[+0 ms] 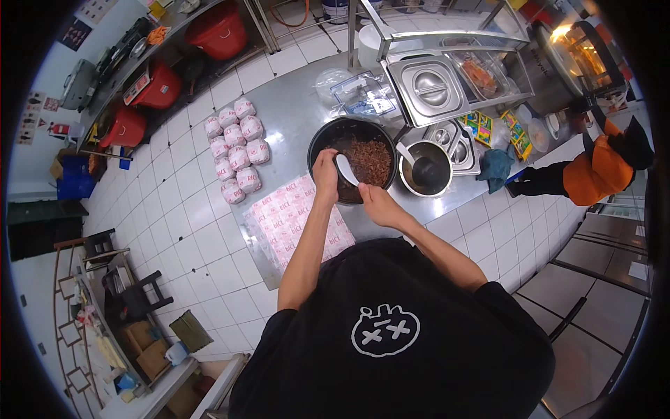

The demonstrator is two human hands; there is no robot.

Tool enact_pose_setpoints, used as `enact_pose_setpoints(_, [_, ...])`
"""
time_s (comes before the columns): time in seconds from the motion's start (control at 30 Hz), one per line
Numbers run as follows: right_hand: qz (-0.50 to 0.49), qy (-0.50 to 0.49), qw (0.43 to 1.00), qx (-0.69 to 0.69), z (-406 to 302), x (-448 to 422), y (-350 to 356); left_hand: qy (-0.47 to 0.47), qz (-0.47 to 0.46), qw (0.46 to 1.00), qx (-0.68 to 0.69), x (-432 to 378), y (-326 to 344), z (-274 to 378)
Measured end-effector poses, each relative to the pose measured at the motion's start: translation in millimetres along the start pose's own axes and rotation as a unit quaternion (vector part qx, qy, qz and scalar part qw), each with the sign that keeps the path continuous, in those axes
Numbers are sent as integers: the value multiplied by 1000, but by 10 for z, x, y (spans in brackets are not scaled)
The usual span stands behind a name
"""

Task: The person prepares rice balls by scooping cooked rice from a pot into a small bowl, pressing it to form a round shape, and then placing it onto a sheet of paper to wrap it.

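Note:
My right hand (378, 201) grips the handle of a white rice paddle (346, 168), whose blade is over a round black pot (314, 141) of brownish-red rice (370, 160). At the pot's left side is my left hand (326, 172), its fingers over the inside near the paddle; whether it holds anything is hidden. Printed wrapping paper (293, 220) lies flat in front of the pot, partly under my left forearm. Wrapped round bundles (240, 157) stand in rows at the left of the steel table (282, 115). Right of the pot is a metal pot (426, 191) with a white utensil in it.
A lidded steel food pan (431, 89) and a glass display case (481, 68) stand at the back right. Clear plastic bags (365, 97) lie behind the black pot. A blue-green cloth (496, 166) hangs at the table's right edge. A person in an orange top (596, 170) is farther right.

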State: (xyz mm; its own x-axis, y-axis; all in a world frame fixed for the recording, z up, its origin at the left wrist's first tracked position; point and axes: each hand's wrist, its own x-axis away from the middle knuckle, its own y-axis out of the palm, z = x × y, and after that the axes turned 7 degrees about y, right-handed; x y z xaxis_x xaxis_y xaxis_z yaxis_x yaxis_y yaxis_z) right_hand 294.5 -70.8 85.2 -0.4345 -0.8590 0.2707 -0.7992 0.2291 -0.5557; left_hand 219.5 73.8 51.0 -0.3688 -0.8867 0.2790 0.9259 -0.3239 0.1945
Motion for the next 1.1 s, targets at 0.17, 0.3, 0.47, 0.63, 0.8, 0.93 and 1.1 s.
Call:
enact_pose_setpoints(0.17, [22,77,996,-33,-237,4,-184,47,62,991,109,-8,98,-31])
enact_pose_setpoints(0.3, [31,-26,999,-10,-214,-47,-275,106,101,987,66,51,133,88])
enact_pose_setpoints(0.47, [17,53,940,337,-681,-28,-1184,101,75,962,242,49,-213,73])
enact_pose_setpoints(0.63, [-61,63,873,479,-498,-640,-930,48,115,930,347,263,-405,212])
enact_pose_setpoints(0.8, [-141,69,893,421,-270,-1272,-813,10,50,892,449,649,-803,215])
enact_pose_setpoints(0.93, [50,31,879,473,-240,-940,-1142,31,-22,854,519,959,-794,367])
enact_pose_setpoints(1.1, [-108,-47,993,-25,-454,-180,-688,-17,79,858,508,1100,-857,60])
